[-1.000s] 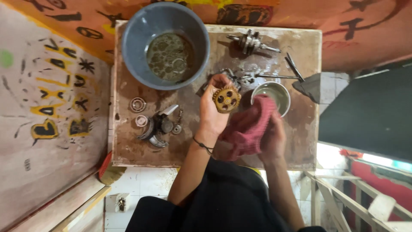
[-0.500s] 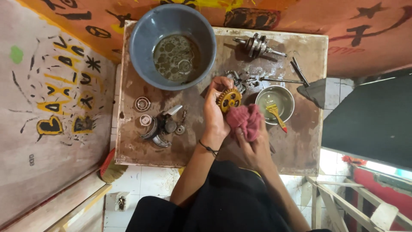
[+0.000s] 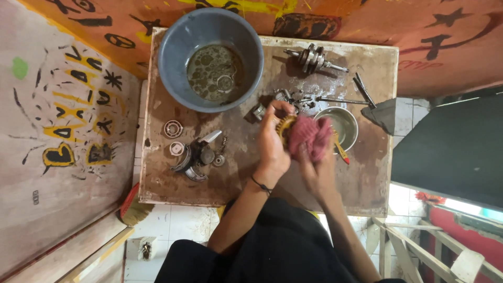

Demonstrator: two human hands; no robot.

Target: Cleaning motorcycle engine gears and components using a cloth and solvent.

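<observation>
My left hand [image 3: 272, 141] grips a round toothed gear [image 3: 284, 124], of which only the brass-coloured edge shows. My right hand [image 3: 314, 167] presses a red rag [image 3: 310, 137] against the gear's face, covering most of it. Both hands hover over the middle of a stained wooden table [image 3: 162, 178]. Just behind the rag stands a small metal bowl [image 3: 347, 124] with a yellow-handled tool [image 3: 340, 152] leaning at its edge.
A grey basin [image 3: 173, 47] of dirty liquid with parts sits at the back left. A crankshaft [image 3: 313, 58] lies at the back, rods [image 3: 361, 90] to its right. Bearings [image 3: 173, 128] and small engine parts [image 3: 199, 154] lie at the left. Painted walls surround the table.
The rag has come over the gear, which showed its full face a second ago. My hands have drawn closer together and the view has shifted slightly.
</observation>
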